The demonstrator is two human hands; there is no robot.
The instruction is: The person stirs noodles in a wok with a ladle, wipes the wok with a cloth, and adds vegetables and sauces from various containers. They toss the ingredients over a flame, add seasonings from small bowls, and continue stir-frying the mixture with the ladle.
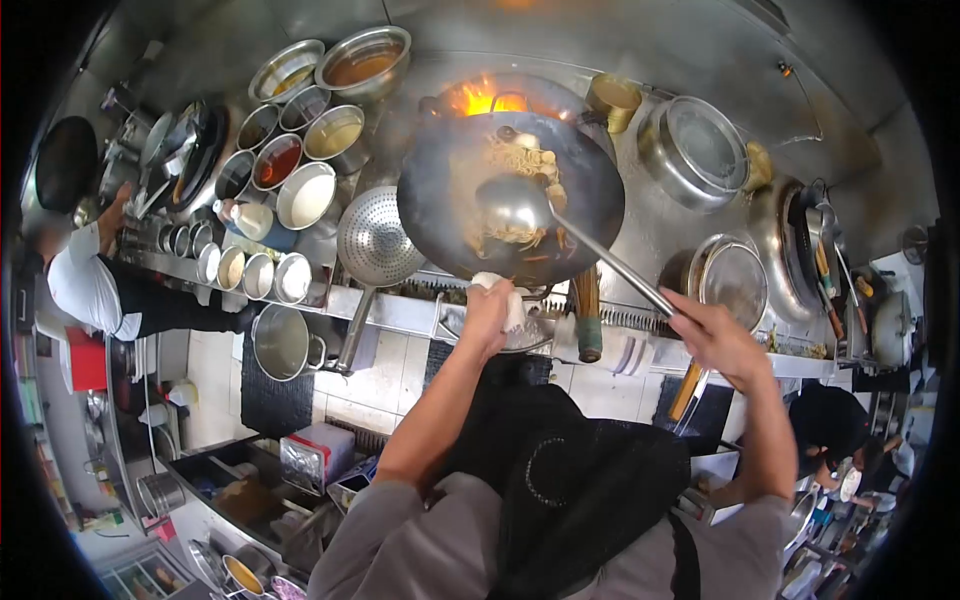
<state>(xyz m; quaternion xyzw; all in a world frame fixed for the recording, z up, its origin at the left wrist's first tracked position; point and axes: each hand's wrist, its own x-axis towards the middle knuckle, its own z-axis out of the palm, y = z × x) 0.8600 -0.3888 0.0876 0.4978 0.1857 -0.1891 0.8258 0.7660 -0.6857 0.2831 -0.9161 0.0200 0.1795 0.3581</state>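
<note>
A dark wok [425, 200] sits tilted in front of the burner, with noodles [520, 155] and other pieces of food inside. At its near rim my left hand [488, 318] is closed on a folded white cloth [512, 308]; whether the fingers also grip the wok's edge or handle is hidden. My right hand [718, 338] is wrapped round the long handle of a metal ladle [513, 207]. The ladle's bowl is over the noodles, inside the wok. Steam blurs part of the food.
Flames [485, 98] rise behind the wok. A perforated strainer [380, 238] lies at its left, near bowls of sauces [276, 163]. On the right stand metal pots [690, 150]. A bamboo brush [588, 325] hangs at the stove's front edge. Another person [85, 270] works at far left.
</note>
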